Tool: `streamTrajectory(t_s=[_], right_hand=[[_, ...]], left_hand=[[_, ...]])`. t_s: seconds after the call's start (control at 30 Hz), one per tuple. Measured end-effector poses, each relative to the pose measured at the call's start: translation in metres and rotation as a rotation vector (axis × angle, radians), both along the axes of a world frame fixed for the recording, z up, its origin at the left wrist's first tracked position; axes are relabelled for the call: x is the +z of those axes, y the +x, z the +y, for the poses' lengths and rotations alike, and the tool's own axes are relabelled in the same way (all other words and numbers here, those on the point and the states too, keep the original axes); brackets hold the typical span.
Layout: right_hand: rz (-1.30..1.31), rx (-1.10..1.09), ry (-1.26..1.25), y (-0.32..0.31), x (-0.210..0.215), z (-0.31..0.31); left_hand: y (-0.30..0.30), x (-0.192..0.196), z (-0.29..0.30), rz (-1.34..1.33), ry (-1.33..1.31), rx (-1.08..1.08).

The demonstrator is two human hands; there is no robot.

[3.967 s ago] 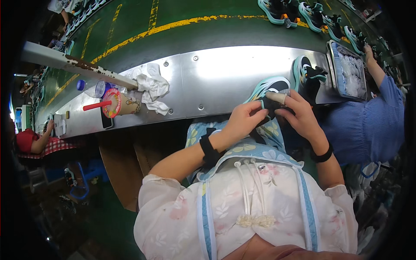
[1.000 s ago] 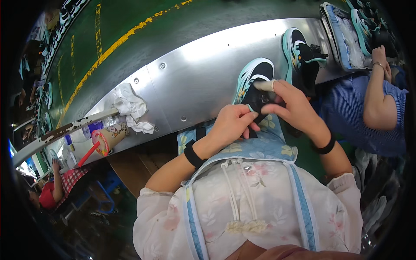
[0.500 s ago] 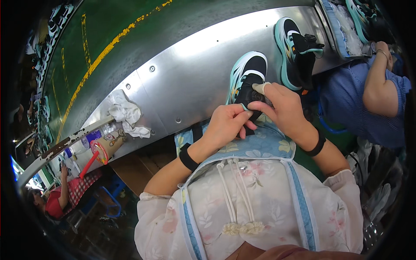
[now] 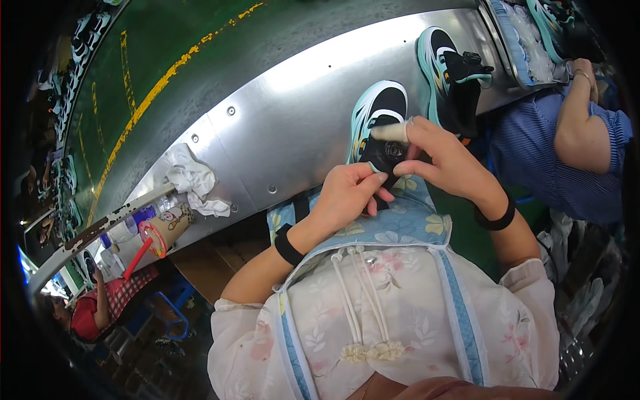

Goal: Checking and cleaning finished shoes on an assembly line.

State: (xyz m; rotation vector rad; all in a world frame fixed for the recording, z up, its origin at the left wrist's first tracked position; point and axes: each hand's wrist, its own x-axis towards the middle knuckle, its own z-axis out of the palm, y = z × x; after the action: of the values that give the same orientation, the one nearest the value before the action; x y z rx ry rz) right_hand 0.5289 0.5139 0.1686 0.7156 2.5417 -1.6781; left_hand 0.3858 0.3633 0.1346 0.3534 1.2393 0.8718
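Evidently the sneaker (image 4: 388,101) was black, with white and mint sides, its toe over the steel bench (image 4: 287,133). A blue-lined tray (image 4: 509,47) held crumpled clear plastic (image 4: 535,47). The shoe lay just beyond the left hand (image 4: 348,191), which pinched its mint edge; the right hand (image 4: 445,160) (one finger sheathed) spread loosely beside it.

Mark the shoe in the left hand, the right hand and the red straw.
Shoe (image 4: 380,151), head view: black upper.
Right hand (image 4: 445,157), head view: middle of the hand.
Red straw (image 4: 137,259), head view: middle of its length.
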Motion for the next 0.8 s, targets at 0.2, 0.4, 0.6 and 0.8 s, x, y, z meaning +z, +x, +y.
streamTrajectory(t_s=[0.2,0.4,0.6,0.8], right_hand=[[0.096,-0.144,0.430,0.007,-0.025,-0.027],[0.021,-0.031,0.100,0.001,-0.004,0.001],[0.077,0.090,0.014,0.000,-0.010,0.006],[0.011,0.083,-0.038,-0.009,-0.012,0.011]], left_hand=[[0.003,0.002,0.002,0.042,0.001,-0.017],[-0.001,0.002,0.004,0.034,-0.005,-0.027],[-0.003,0.000,0.003,-0.107,0.005,0.034],[-0.003,-0.007,0.005,-0.108,0.012,0.069]])
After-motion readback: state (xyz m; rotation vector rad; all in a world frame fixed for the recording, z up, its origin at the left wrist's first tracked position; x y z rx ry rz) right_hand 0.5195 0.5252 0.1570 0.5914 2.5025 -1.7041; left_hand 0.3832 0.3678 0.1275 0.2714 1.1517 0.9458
